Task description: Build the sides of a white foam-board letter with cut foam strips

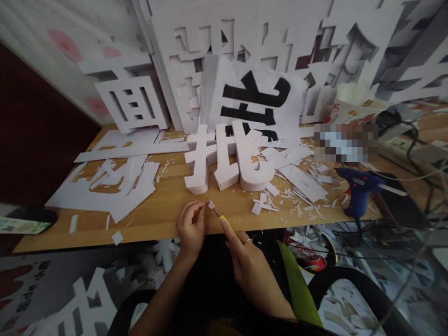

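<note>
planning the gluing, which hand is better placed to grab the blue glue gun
Right, probably: the glue gun stands to that side, nearer the right hand, though that hand holds a yellow knife. The left hand pinches a small white piece.

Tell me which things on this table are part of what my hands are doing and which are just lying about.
In use: left hand pinching a small white piece; right hand holding a yellow-handled knife, its tip by that piece.
Lying about: white block letters, blue glue gun, white offcuts, printed sheet with a black character, paper cup.
</note>
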A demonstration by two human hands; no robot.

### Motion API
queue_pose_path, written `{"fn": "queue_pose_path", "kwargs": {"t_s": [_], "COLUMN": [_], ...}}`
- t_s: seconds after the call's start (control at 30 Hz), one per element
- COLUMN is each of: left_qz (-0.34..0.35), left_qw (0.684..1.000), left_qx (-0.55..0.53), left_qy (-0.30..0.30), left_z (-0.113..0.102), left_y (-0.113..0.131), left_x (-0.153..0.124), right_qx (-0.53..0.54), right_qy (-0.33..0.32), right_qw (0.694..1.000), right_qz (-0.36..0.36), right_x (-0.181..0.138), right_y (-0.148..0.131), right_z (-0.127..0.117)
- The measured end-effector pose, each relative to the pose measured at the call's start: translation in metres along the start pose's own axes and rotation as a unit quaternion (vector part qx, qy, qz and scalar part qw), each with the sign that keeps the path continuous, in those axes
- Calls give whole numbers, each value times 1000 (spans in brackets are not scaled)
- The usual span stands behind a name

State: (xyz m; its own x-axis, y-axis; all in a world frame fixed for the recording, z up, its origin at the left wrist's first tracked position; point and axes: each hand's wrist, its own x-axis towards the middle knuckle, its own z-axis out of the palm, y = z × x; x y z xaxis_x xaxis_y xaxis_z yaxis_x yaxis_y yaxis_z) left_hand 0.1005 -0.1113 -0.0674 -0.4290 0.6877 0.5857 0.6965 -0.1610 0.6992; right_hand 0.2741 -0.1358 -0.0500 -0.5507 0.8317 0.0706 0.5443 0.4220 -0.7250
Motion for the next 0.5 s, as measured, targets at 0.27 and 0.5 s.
{"fn": "queue_pose_path", "kwargs": {"t_s": [0.27,0.5], "left_qz": [-16,-14], "left_qw": [1000,1000], "left_qx": [9,12], "left_qy": [-1,1], "left_z": [0,0], "left_y": [-2,0], "left_x": [-2,0], "right_qx": [-50,-67], "right_qy": [-8,-49], "right_qw": [999,996], "right_qz": [-4,25], "right_x": [1,4], "right_y": [-2,-2], "right_z": [1,-4]}}
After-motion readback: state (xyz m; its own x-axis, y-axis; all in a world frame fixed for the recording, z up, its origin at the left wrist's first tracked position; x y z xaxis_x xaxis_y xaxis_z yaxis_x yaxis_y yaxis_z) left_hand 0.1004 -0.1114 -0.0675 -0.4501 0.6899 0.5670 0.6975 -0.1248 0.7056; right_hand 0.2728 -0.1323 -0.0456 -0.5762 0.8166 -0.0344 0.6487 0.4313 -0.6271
